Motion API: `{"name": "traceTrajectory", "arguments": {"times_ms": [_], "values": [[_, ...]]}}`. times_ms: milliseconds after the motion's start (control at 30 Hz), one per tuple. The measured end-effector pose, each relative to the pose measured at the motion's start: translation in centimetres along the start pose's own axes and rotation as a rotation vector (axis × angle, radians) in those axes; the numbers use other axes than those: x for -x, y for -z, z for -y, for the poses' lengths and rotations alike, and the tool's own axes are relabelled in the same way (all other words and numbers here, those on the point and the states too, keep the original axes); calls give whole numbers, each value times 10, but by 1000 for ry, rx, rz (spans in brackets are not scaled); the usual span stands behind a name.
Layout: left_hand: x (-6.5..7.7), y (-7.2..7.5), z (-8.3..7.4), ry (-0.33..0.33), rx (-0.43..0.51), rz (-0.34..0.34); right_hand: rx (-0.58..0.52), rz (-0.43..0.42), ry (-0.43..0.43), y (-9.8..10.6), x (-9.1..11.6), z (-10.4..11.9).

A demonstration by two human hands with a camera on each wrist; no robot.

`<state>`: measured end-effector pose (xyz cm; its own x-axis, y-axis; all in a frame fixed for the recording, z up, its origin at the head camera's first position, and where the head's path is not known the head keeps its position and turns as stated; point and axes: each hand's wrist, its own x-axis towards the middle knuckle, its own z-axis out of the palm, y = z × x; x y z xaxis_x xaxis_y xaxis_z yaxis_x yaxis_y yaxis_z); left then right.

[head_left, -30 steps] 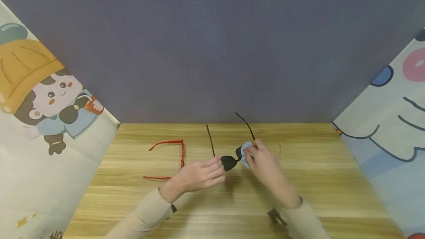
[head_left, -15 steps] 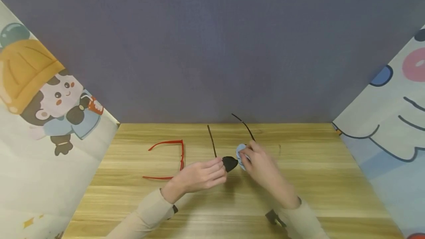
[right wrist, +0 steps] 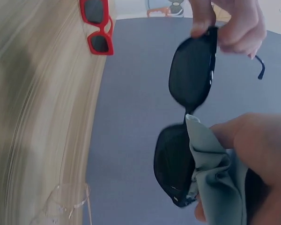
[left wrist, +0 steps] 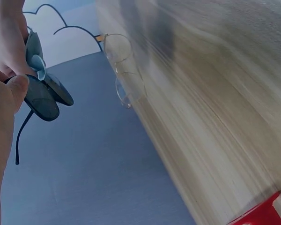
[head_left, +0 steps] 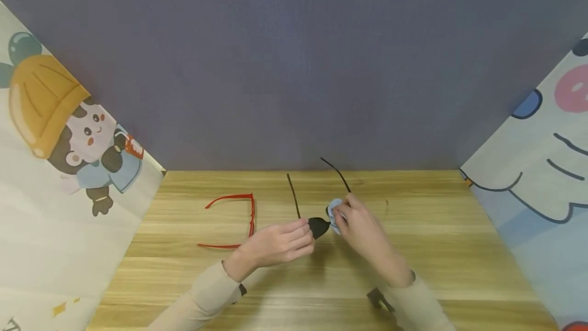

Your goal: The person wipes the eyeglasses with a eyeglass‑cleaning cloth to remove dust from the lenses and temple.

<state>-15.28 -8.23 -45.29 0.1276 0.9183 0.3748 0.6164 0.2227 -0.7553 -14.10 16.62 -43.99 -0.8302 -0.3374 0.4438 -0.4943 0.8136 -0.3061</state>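
Black sunglasses (head_left: 318, 227) are held up above the table, their temples unfolded and pointing toward the back wall. My left hand (head_left: 280, 243) pinches the frame at its left end, thumb against the lens edge. In my right hand (head_left: 365, 229) a light blue cleaning cloth (head_left: 334, 204) is bunched between thumb and fingers. The right wrist view shows the cloth (right wrist: 213, 173) folded over the outer part of the right lens (right wrist: 173, 157), while the left lens (right wrist: 191, 70) is uncovered. Part of the right lens is hidden behind cloth and fingers in the head view.
Red-framed sunglasses (head_left: 252, 213) lie on the wooden table (head_left: 436, 249), left of my hands, temples spread. Thin wire-rimmed clear glasses (left wrist: 118, 51) lie near the table's far edge on the right. A grey wall (head_left: 294, 65) stands behind, with cartoon-printed panels on both sides.
My right hand and the cloth have shifted slightly left over the right lens, covering more of it. The sunglasses have tilted a little; my left hand keeps nearly the same place.
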Motion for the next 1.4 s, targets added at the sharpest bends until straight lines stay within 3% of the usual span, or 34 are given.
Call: {"name": "traceTrajectory", "arguments": {"times_ms": [333, 500, 700, 1000, 1400], "values": [[-3, 4, 4, 4, 5, -32, 6, 53, -66, 3, 0, -4], [0, 1, 2, 11, 11, -24, 11, 45, -48, 4, -1, -1], [0, -1, 0, 13, 14, -17, -67, 76, -5, 4, -2, 6], [-2, -2, -1, 11, 30, -16, -92, 87, -37, 4, 0, 6], [-3, -3, -2, 5, 30, -23, -27, 63, -114, -1, 0, -4]]}}
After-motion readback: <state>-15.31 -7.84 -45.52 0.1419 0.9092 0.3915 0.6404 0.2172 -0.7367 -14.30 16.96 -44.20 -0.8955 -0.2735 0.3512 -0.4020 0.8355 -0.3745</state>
